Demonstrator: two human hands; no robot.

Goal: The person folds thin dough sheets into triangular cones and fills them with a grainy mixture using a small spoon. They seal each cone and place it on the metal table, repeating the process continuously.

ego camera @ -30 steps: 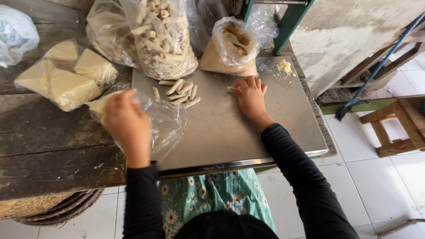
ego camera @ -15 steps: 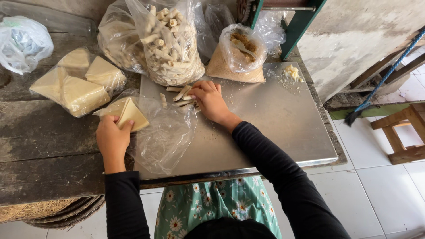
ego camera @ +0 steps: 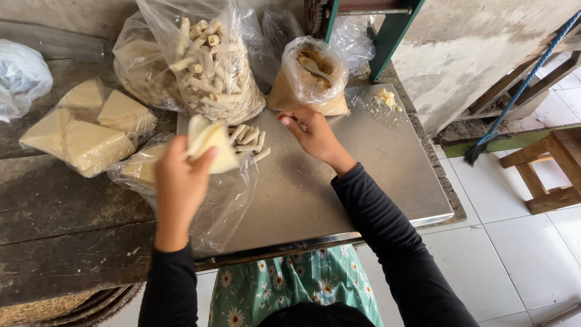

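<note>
My left hand holds up a thin pale pastry sheet above a clear plastic bag that lies on the metal tray. My right hand rests on the tray with its fingers curled, just below a bag of brown crumbly filling that has a spoon in it. Whether it grips anything I cannot tell. Several small rolled pastries lie on the tray between my two hands.
A big clear bag of rolled pastries stands at the back. Bagged stacks of pale triangular sheets lie on the dark wooden table to the left. A dab of pale paste sits at the tray's far corner. A wooden stool and a broom are on the right.
My left hand lifted a pastry sheet out of the clear bag and raised it. My right hand moved from the rolled pastries toward the filling bag.
</note>
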